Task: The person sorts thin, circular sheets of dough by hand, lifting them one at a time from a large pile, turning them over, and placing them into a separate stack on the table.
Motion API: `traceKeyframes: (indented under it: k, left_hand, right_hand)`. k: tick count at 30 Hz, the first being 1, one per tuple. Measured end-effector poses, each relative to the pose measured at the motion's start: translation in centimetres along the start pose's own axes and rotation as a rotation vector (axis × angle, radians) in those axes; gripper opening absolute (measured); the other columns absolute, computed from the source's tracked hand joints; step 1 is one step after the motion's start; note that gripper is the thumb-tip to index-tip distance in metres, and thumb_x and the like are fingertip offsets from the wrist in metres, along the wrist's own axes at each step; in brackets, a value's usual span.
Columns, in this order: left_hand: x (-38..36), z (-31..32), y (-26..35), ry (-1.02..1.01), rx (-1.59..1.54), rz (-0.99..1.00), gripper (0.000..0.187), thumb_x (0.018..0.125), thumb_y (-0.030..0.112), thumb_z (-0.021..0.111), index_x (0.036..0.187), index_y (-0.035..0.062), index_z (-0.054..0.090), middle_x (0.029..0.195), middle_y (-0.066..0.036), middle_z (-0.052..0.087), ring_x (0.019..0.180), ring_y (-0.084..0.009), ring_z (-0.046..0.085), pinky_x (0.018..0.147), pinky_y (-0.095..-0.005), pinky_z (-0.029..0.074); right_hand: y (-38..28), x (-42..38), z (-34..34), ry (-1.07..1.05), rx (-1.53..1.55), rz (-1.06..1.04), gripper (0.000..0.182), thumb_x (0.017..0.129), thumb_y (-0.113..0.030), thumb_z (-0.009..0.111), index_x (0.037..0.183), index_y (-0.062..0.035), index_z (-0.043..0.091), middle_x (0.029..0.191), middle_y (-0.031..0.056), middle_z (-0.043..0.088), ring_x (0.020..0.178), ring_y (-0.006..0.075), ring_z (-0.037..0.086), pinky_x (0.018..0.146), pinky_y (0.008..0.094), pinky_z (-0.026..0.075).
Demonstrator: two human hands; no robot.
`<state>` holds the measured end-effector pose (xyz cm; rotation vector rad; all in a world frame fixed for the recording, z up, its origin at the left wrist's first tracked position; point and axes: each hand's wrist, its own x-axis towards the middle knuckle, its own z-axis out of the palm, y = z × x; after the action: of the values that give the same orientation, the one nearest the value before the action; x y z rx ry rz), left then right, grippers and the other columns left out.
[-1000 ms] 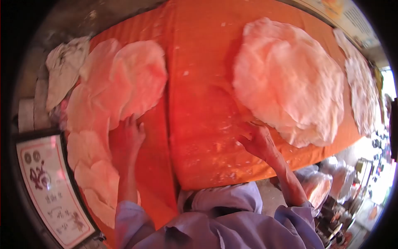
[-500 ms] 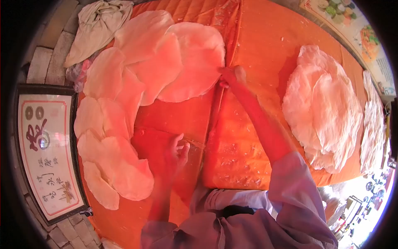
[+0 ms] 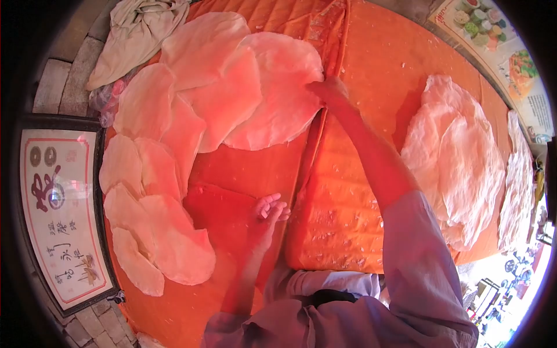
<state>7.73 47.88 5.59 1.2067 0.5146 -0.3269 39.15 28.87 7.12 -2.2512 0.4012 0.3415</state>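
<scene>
Thin, round, pale flatbreads overlap in a curved row on the orange cloth. My right hand [image 3: 329, 91] is at the right edge of the end flatbread [image 3: 284, 87], its fingers closed on that rim. Beside it lie another flatbread [image 3: 229, 95] and several more, down to a small one [image 3: 137, 264] at the lower left. My left hand [image 3: 271, 207] hovers over the orange cloth [image 3: 243, 174] below the row, fingers loosely bent and apart, with nothing visible in it.
A stack of wrinkled, larger thin sheets [image 3: 455, 156] lies at the right, with another pile [image 3: 516, 180] beyond it. A framed sign [image 3: 61, 214] stands along the left edge. A bundled cloth [image 3: 139, 35] is at the upper left, and a printed poster [image 3: 493, 52] at the upper right.
My left hand has shifted right over the cloth. My right hand remains at the end flatbread's edge, slightly higher in view. The whole view has shifted slightly.
</scene>
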Motion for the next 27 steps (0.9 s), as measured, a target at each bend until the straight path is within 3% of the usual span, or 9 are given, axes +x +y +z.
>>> traceKeyframes:
  k: [5,9,11,14,16,20,23,25,27]
  left_hand:
    - [0.4,0.8,0.0,-0.055,-0.222,-0.100,0.044,0.098,0.033,0.047,0.124,-0.0025,0.048,0.106,-0.016,0.061,0.094,-0.0279,0.064,0.083,-0.0378,0.053]
    - [1.8,1.8,0.3,-0.236,-0.738,-0.165,0.053,0.099,0.043,0.038,0.126,-0.0015,0.048,0.114,-0.020,0.059,0.108,-0.0352,0.058,0.097,-0.0463,0.045]
    - [3.1,1.9,-2.1,-0.534,-1.081,-0.005,0.058,0.098,0.048,0.038,0.135,0.0034,0.044,0.135,-0.017,0.049,0.128,-0.0349,0.044,0.108,-0.0499,0.034]
    - [2.1,3.9,-1.8,-0.229,-1.029,-0.014,0.059,0.098,0.047,0.039,0.142,0.0074,0.037,0.146,-0.011,0.040,0.134,-0.0316,0.037,0.111,-0.0497,0.030]
    - [1.6,5.0,-2.3,-0.267,-1.096,-0.054,0.056,0.099,0.043,0.038,0.144,0.0090,0.034,0.146,-0.010,0.039,0.134,-0.0292,0.037,0.111,-0.0479,0.030]
    - [0.8,6.6,-1.0,-0.223,-0.984,-0.062,0.055,0.101,0.042,0.037,0.145,0.0099,0.032,0.146,-0.010,0.039,0.135,-0.0259,0.037,0.111,-0.0455,0.030]
    - [0.3,7.1,-0.4,-0.254,-0.774,-0.021,0.056,0.100,0.044,0.038,0.144,0.0086,0.034,0.144,-0.009,0.041,0.132,-0.0244,0.040,0.108,-0.0431,0.035]
    - [0.4,6.8,-0.2,-0.309,-0.700,-0.012,0.057,0.099,0.045,0.041,0.142,0.0075,0.036,0.140,-0.009,0.045,0.128,-0.0234,0.044,0.105,-0.0409,0.038]
    - [0.9,6.3,-0.2,-0.354,-0.679,-0.033,0.058,0.097,0.044,0.046,0.140,0.0062,0.037,0.136,-0.007,0.049,0.125,-0.0224,0.047,0.102,-0.0383,0.039]
  right_hand:
    - [0.1,-0.6,0.1,-0.223,0.217,-0.120,0.029,0.073,-0.029,0.066,0.075,-0.0002,0.066,0.067,0.0075,0.063,0.063,0.0163,0.062,0.057,0.0313,0.048]
    - [-0.1,-12.3,-6.7,-0.195,0.630,-0.251,0.027,0.080,-0.032,0.068,0.070,-0.0075,0.062,0.062,-0.0040,0.053,0.055,0.0081,0.048,0.047,0.0261,0.035]
    - [4.8,-16.3,-9.6,-0.180,0.699,0.017,0.020,0.084,-0.026,0.067,0.073,-0.0105,0.061,0.063,-0.0038,0.054,0.051,0.0043,0.045,0.045,0.0221,0.031]
    - [11.5,-21.5,-11.8,-0.089,0.674,0.182,0.018,0.085,-0.023,0.067,0.077,-0.0081,0.062,0.062,-0.0033,0.055,0.046,0.0050,0.045,0.042,0.0219,0.033]
    - [15.2,-23.5,-12.3,-0.164,0.627,0.212,0.018,0.086,-0.023,0.068,0.080,-0.0068,0.063,0.061,-0.0037,0.056,0.045,0.0054,0.045,0.041,0.0215,0.034]
    - [15.9,-26.0,-11.7,0.225,-0.166,-0.037,0.026,0.078,-0.021,0.076,0.088,-0.0036,0.060,0.058,0.0000,0.052,0.050,0.0087,0.044,0.044,0.0252,0.035]
    - [11.4,-27.1,-8.2,-0.020,0.040,-0.306,0.042,0.066,-0.021,0.085,0.098,-0.0050,0.063,0.078,0.0070,0.061,0.067,0.0136,0.057,0.061,0.0293,0.048]
    - [8.4,-27.1,-6.2,-0.081,-0.018,-0.675,0.052,0.064,-0.022,0.084,0.108,-0.0038,0.062,0.096,0.0167,0.062,0.086,0.0312,0.062,0.071,0.0375,0.051]
    - [7.9,-26.9,-5.1,-0.100,-0.029,-0.701,0.040,0.069,-0.017,0.079,0.103,-0.0037,0.064,0.093,0.0173,0.063,0.084,0.0348,0.062,0.069,0.0389,0.052]
